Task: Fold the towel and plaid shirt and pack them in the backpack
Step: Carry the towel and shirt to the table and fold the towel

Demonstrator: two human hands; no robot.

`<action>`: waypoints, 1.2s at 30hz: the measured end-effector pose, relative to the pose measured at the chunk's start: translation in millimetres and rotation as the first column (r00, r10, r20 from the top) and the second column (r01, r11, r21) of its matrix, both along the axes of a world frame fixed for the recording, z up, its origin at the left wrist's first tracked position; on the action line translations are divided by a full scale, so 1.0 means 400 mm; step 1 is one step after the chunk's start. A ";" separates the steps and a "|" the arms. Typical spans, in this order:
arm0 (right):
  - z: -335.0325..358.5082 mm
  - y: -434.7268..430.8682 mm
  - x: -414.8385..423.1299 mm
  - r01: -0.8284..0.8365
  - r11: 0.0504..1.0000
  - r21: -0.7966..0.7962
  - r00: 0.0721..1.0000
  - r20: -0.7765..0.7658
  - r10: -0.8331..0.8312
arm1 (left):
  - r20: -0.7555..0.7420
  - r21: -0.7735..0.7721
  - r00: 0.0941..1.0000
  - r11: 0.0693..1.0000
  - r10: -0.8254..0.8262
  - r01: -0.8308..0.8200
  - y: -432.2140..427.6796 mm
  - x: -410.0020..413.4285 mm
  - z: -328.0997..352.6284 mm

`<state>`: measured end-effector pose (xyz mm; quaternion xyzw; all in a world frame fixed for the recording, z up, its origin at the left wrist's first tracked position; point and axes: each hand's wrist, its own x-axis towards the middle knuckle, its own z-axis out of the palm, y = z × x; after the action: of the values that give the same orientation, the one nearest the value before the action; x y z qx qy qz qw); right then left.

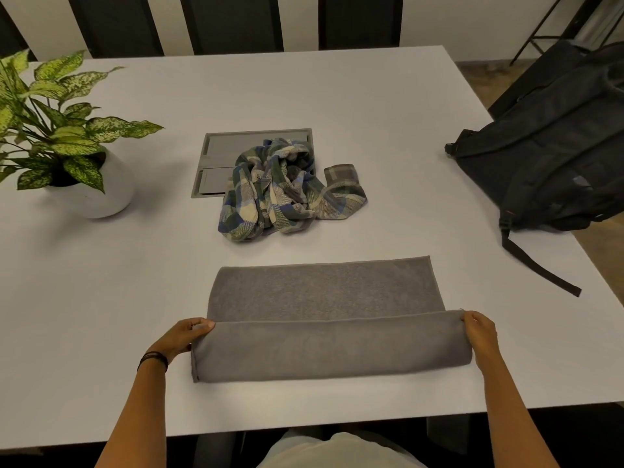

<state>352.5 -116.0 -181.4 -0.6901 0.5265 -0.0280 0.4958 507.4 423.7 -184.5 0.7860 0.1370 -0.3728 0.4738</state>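
Note:
A grey towel (324, 292) lies flat on the white table in front of me, its near edge lifted and folded partway over the rest. My left hand (182, 336) pinches the left corner of that raised flap and my right hand (481, 332) pinches the right corner. Beyond the towel a crumpled plaid shirt (287, 190) in green, blue and cream lies in a heap. A black backpack (553, 157) rests at the table's right edge, one strap trailing toward me.
A potted plant (67, 136) in a white pot stands at the left of the white table (371, 113). A grey recessed cable hatch (219, 157) lies partly under the shirt. Dark chairs line the far side.

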 end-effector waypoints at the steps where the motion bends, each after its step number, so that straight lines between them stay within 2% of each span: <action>1: -0.002 -0.002 0.002 -0.006 1.000 -0.003 1.000 0.005 0.006 | 0.008 -0.002 1.000 1.000 0.000 0.000 -0.001 0.003 -0.001; 4: -0.011 -0.004 0.004 -0.017 1.000 -0.011 1.000 0.008 0.017 | -0.007 0.005 1.000 1.000 0.015 -0.014 -0.010 0.009 -0.009; 6: -0.020 -0.005 0.004 -0.018 1.000 -0.011 1.000 -0.003 0.017 | -0.068 0.046 0.998 0.999 0.011 -0.007 -0.015 0.015 -0.014; 8: -0.030 -0.006 0.001 -0.032 0.999 -0.008 0.999 -0.012 0.032 | -0.209 0.127 0.976 0.988 -0.057 0.085 -0.011 0.022 -0.020; 11: -0.047 -0.011 -0.006 -0.088 0.996 0.009 0.992 -0.089 0.089 | -0.453 0.211 0.870 0.925 -0.195 0.317 -0.003 0.027 -0.016; 13: -0.054 -0.013 -0.012 -0.165 0.986 0.004 0.970 -0.180 0.163 | -0.517 0.232 0.825 0.891 -0.226 0.390 -0.010 0.033 -0.008; 15: -0.058 -0.009 -0.013 -0.231 0.972 -0.044 0.948 -0.236 0.215 | -0.453 0.305 0.871 0.884 -0.192 0.354 -0.021 0.046 -0.008; 18: -0.055 0.007 0.001 -0.236 0.958 -0.161 0.962 -0.179 0.207 | -0.092 0.459 0.992 0.881 -0.080 0.114 -0.034 0.076 -0.046; 20: -0.054 0.015 0.029 -0.190 0.963 -0.188 0.979 -0.106 0.173 | 0.099 0.423 0.995 0.903 0.032 -0.071 -0.053 0.094 -0.062; 22: -0.050 0.023 0.062 -0.158 0.971 -0.180 0.986 -0.086 0.145 | 0.180 0.352 0.975 0.917 0.128 -0.185 -0.077 0.108 -0.070; 27: -0.052 0.024 0.149 -0.072 0.994 -0.085 0.990 -0.125 0.061 | 0.221 0.252 0.922 0.895 0.317 -0.368 -0.128 0.158 -0.086; 31: -0.067 0.018 0.208 -0.049 0.998 -0.036 0.989 -0.143 0.043 | 0.114 0.122 0.926 0.920 0.359 -0.372 -0.146 0.191 -0.083; 36: -0.074 0.018 0.265 -0.023 0.996 -0.084 0.997 -0.082 0.017 | 0.080 0.039 0.926 0.927 0.369 -0.373 -0.157 0.241 -0.072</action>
<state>458.6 -108.6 -210.8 -0.7164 0.5376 -0.0174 0.4444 603.7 360.8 -213.5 0.7711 0.2762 -0.2442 0.5191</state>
